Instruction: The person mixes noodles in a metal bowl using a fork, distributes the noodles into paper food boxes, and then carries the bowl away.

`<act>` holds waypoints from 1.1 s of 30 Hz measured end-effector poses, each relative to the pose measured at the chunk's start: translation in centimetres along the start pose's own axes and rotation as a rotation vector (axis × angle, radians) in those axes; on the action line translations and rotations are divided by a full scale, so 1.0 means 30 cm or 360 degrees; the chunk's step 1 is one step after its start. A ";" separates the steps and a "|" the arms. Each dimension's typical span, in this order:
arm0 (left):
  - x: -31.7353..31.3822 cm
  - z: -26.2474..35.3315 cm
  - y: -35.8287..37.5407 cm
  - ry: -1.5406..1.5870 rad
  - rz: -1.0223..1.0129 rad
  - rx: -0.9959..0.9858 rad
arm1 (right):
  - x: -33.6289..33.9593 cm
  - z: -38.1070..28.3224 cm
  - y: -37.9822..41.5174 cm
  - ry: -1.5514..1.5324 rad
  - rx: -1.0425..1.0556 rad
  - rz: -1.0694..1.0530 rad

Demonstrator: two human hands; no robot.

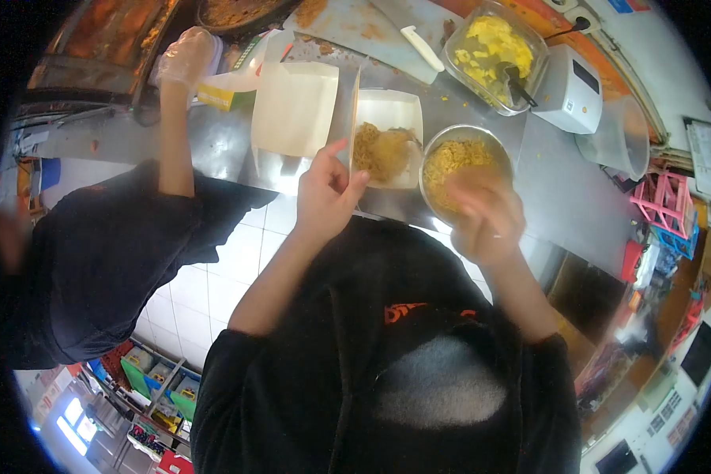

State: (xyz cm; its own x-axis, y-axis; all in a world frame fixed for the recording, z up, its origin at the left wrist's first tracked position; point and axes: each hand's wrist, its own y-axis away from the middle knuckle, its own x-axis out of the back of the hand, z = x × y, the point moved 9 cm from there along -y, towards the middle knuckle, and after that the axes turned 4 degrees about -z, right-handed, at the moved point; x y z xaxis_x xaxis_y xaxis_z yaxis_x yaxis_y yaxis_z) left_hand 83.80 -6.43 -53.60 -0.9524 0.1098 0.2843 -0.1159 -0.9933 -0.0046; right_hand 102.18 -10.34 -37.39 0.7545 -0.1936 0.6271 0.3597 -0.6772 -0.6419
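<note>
My left hand [329, 192] is closed on the raised lid [355, 118] of a paper takeaway box [409, 103], holding it at the near edge. Brown, crumbly food [374, 154] lies in the box, with a blurred yellowish patch beside it. Just to the right is a round metal bowl [507, 150] of yellow-brown crumbly food [460, 153]. My right hand [488, 217] is over the near side of that bowl, its bent fingers smeared by motion; whether they hold any food cannot be made out.
An open takeaway box [295, 107] stands left of mine. A co-worker's gloved hand [186, 59] is beyond it. At the back are a knife [423, 54] on a cutting board [347, 35], a glass container [457, 69] of yellow pieces, a white device [569, 91] and a clear tub [620, 138].
</note>
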 end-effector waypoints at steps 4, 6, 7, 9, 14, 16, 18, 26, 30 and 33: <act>0.004 0.008 0.003 -0.0031 0.0005 0.0008 | 0.122 0.059 0.043 -0.0418 -0.0146 0.0486; 0.002 0.015 0.005 -0.0041 -0.0003 -0.0005 | 0.173 0.035 0.001 -0.0426 -0.0135 0.0512; -0.004 0.015 0.007 -0.0043 -0.0030 -0.0003 | 0.204 0.022 -0.025 -0.0438 -0.0124 0.0537; -0.011 0.013 0.009 -0.0044 -0.0061 -0.0007 | 0.257 0.004 -0.056 -0.0432 -0.0106 0.0553; 0.002 -0.013 0.006 0.0063 0.0077 0.0006 | 0.403 -0.039 -0.116 -0.0437 -0.0138 0.0641; 0.001 -0.044 0.009 0.0113 0.0099 -0.0016 | 0.446 -0.056 -0.140 -0.0592 -0.0112 0.0631; 0.009 -0.054 0.010 0.0162 0.0117 -0.0038 | 0.476 -0.072 -0.162 -0.0741 -0.0167 0.0585; 0.016 -0.065 0.015 0.0186 0.0121 -0.0040 | 0.415 0.292 0.152 -0.0880 -0.0689 0.0958; 0.015 -0.055 0.017 0.0188 0.0110 0.0019 | 0.193 0.440 0.380 -0.0192 -0.1364 0.0471; 0.012 -0.060 0.017 0.0272 0.0089 -0.0007 | 0.049 0.495 0.488 -0.0278 -0.1448 0.0444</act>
State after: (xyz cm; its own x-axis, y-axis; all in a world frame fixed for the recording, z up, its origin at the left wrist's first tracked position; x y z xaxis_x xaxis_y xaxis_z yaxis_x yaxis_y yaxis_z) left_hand 82.88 -6.83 -55.22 -0.9914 0.0593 0.1166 -0.0620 -0.9979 -0.0199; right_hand 116.71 -10.00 -52.41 0.8458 -0.3722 0.3821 -0.3521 -0.9277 -0.1242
